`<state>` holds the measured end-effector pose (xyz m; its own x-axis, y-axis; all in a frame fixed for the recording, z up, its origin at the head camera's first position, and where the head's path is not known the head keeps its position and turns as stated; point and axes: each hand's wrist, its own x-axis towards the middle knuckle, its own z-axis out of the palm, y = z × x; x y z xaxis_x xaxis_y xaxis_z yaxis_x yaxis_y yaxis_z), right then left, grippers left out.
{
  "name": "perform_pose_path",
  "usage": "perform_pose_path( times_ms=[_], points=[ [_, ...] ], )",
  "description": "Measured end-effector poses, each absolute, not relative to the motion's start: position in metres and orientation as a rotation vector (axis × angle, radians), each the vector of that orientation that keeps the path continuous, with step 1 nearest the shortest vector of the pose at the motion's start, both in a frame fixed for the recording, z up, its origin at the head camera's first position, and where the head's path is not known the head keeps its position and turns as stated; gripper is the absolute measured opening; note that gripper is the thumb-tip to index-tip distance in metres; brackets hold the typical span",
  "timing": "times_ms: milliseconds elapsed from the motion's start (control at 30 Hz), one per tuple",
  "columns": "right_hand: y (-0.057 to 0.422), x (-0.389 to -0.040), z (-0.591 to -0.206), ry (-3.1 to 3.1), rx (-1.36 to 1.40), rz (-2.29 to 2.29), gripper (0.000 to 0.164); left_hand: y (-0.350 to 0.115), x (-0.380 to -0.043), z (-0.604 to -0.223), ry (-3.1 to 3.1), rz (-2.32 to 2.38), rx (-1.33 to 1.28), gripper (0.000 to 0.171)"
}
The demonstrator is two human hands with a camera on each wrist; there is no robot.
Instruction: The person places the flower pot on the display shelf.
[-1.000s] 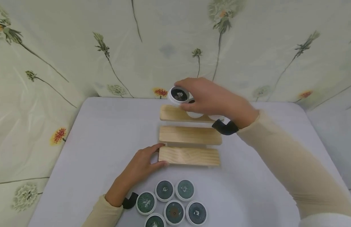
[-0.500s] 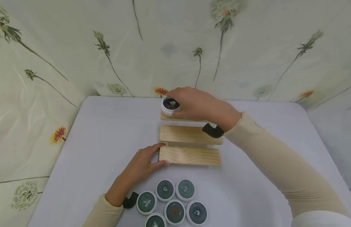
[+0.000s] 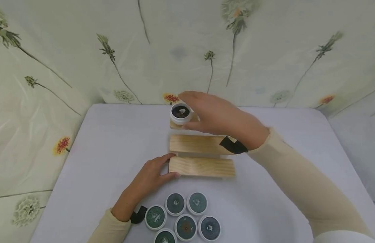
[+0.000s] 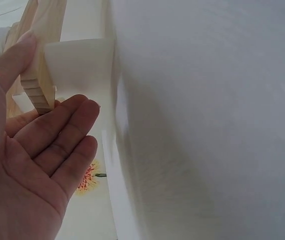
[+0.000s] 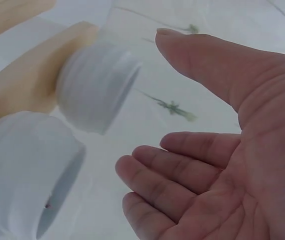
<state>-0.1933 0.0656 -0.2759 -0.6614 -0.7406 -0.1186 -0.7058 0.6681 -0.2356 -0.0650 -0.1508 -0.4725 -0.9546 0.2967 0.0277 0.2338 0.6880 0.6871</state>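
The left grip (image 3: 149, 177) pinches the front board (image 3: 202, 167), and the right grip (image 3: 222, 114) spreads apart beside the white pot (image 3: 180, 114), probably light, stiff, best held around its sides.

The planks (image 3: 202, 167) before you looked like pale, smooth wood, with visible grain and a soft sheen. Beneath them you had a smooth white support (image 4: 80, 62), plastic by its look. Your white pots (image 5: 27, 170) were matt and gently ridged outside. Your beige sleeve (image 3: 309, 182) was matt, wrinkled cloth; the printed backdrop (image 3: 175, 74) facing you looked like creased, faintly glossy plastic sheeting.
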Motion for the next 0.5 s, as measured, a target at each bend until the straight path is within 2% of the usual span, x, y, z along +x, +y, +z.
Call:
perform_pose_path(
  times_ms=[267,367,500],
  points=[
    [0.093,-0.149,-0.268,2.721,-1.425,-0.453,0.071,-0.151,-0.063,-0.475,2.822,1.127,0.466,0.067],
    [0.104,-0.126,-0.28,2.662,-1.614,-0.536,0.064,-0.152,-0.063,-0.476,2.826,1.123,0.479,0.067],
    [0.109,-0.095,-0.307,2.539,-1.73,-0.458,0.057,-0.152,-0.064,-0.474,2.836,1.109,0.479,0.067]
  ],
)
